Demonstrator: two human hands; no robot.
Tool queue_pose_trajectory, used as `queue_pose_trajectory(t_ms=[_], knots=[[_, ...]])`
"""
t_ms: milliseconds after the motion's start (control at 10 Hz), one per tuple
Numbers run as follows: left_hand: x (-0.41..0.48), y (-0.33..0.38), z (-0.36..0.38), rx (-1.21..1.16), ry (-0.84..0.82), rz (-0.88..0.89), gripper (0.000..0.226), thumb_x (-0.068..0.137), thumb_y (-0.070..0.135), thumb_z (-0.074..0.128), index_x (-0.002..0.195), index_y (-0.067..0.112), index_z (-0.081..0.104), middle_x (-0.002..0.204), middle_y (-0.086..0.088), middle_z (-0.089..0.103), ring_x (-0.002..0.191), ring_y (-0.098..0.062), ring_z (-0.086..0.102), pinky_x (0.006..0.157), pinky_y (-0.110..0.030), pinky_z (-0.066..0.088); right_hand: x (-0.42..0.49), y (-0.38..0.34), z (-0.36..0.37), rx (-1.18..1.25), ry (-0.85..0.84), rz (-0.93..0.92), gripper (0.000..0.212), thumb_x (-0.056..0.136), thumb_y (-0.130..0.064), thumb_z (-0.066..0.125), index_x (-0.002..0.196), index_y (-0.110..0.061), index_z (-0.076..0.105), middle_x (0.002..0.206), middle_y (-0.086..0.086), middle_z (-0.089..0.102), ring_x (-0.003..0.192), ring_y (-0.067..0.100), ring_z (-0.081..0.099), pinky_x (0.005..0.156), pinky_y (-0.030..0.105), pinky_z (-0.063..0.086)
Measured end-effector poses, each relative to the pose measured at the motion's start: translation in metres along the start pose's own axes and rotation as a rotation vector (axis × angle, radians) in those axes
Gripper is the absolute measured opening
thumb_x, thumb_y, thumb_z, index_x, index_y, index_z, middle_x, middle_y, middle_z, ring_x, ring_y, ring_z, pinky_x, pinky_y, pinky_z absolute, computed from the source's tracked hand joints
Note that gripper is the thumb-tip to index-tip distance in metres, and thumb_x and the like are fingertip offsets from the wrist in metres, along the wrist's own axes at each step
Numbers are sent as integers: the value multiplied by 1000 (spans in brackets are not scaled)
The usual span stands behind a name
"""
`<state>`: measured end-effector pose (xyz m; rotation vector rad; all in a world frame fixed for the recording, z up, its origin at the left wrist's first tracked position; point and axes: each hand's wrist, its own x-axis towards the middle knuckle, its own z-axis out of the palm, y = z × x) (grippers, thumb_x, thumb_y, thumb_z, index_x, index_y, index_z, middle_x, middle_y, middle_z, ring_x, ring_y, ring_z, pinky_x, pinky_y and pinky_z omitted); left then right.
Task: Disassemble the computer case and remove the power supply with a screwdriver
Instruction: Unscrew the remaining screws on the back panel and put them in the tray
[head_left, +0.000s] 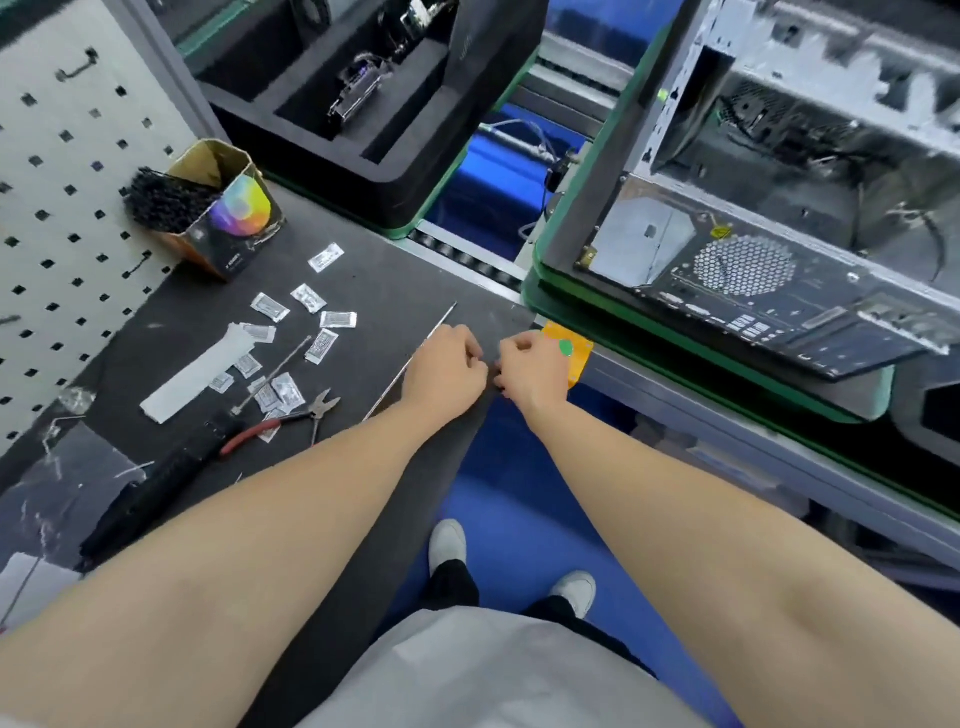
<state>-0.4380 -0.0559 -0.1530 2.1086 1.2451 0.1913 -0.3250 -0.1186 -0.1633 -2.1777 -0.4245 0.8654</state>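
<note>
Both hands are off the case and down at the near edge of the table (363, 270). The left hand (447, 366) and right hand (535, 366) are knuckles-up with fingers curled under and fingertips almost meeting. They may be pinching something small between them, but it's hidden, so I cannot tell whether either one holds anything. A thin metal rod (441, 322) lies on the table and runs under the left hand; whether that hand grips it is unclear.

The computer case (779, 208) sits well to the right on a green-edged carrier (540, 280). Its rear panel with the fan grille (745, 266) faces the person. The side looks open, with the interior and loose cables visible. The power supply can't be picked out for certain because that area is blurred.

Other items on the table:
- red-handled pliers (311, 413)
- a black ribbed tool handle (171, 470), possibly the driver but not confirmable
- scattered foil sachets (322, 346)
- a carton of black ties (228, 223)

A yellow tag (579, 364) is just beside the right hand.

Step, as a judgement: this is between operations, either sorting a small part or picking up a tool, not driving screws. The panel looks done; the power supply is probably still in.

Next move needs:
- a screwdriver in hand
- a reach across to the rear panel
- the bit seated square on the power supply's screws
- the other hand steadying the case
</note>
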Motion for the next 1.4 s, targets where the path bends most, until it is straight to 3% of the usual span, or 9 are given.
queue_pose_trajectory(t_ms=[100, 200, 300, 400, 600, 900, 1100, 1300, 1400], knots=[[25, 34, 22, -141, -179, 14, 16, 87, 13, 57, 96, 21, 68, 87, 9, 62, 93, -16, 64, 69, -23, 48, 19, 12, -37, 46, 216, 92, 8, 97, -29, 58, 102, -23, 59, 107, 8, 69, 99, 30, 67, 77, 42, 58], [46, 57, 44, -177, -231, -23, 15, 87, 17, 63, 100, 17, 70, 98, 7, 66, 100, -16, 63, 70, -18, 43, 37, 23, -59, 92, 221, 198, 13, 94, -21, 64, 107, -19, 60, 111, 9, 67, 96, 34, 72, 82, 50, 63], [62, 69, 59, -105, -251, -72, 17, 86, 30, 69, 98, 18, 71, 114, -3, 65, 104, -20, 63, 85, -29, 51, 49, 25, -70, 185, 136, 305, 18, 86, -12, 76, 102, -9, 67, 106, 15, 73, 89, 35, 77, 78, 52, 66], [69, 77, 60, -45, -268, -115, 14, 81, 29, 70, 74, 18, 66, 95, -5, 68, 93, -28, 69, 71, -31, 54, 58, 26, -78, 309, 48, 366, 26, 82, -2, 84, 104, -1, 71, 96, 20, 76, 74, 30, 80, 70, 51, 68], [80, 91, 52, 3, -349, -232, 27, 76, 25, 72, 90, 2, 74, 82, -15, 73, 67, -28, 74, 69, -38, 64, 65, 28, -85, 359, -18, 404, 24, 81, 1, 89, 97, 4, 70, 85, 19, 78, 65, 24, 79, 60, 37, 66], [77, 92, 52, -3, -339, -217, 38, 80, 31, 73, 99, -2, 73, 97, -18, 73, 75, -29, 73, 67, -37, 62, 64, 26, -86, 333, -5, 382, 11, 86, 4, 81, 90, 1, 71, 86, 19, 76, 56, 16, 76, 53, 28, 62], [64, 91, 55, 14, -304, -167, 32, 87, 20, 64, 108, -4, 68, 118, -25, 65, 102, -34, 66, 82, -41, 58, 46, 32, -89, 416, -39, 300, 16, 90, 0, 81, 103, -2, 72, 105, 20, 77, 84, 26, 80, 78, 36, 67], [23, 106, 71, -8, -208, -82, 13, 94, 19, 55, 98, 11, 65, 106, -9, 63, 91, -25, 60, 77, -41, 55, 13, 44, -108, -75, -74, -66, 27, 105, -15, 57, 126, -19, 73, 124, 3, 71, 106, 24, 69, 92, 40, 59], [-18, 105, 94, -74, -265, -49, 12, 98, 21, 51, 88, 20, 57, 83, -1, 65, 75, -21, 63, 64, -39, 53, -20, 76, -124, -285, -113, -214, 32, 108, -14, 46, 127, -19, 72, 122, 3, 71, 108, 21, 64, 90, 37, 53]])
